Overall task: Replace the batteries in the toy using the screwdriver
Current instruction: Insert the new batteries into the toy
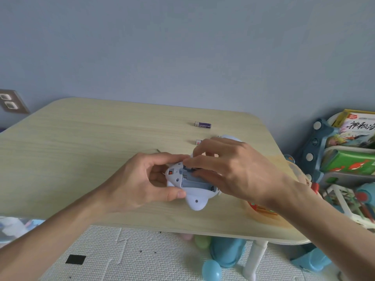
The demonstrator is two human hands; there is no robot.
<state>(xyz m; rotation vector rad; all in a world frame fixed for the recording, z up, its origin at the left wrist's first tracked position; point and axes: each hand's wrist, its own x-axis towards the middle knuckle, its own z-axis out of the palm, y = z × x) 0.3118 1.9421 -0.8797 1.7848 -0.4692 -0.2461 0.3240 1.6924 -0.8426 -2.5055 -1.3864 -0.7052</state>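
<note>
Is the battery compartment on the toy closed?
No, the battery compartment of the toy lies open, its grey-blue inside showing between the left hand and right hand.

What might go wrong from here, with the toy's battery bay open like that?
The purple battery lies loose on its side on the table; a nudge may roll it off. A second battery sits just beside the right hand and might get knocked. The left hand alone grips the toy, whose open bay the right hand partly hides, so a battery may go in the wrong way unnoticed.

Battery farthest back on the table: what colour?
The battery is purple with a white end; head view.
</note>
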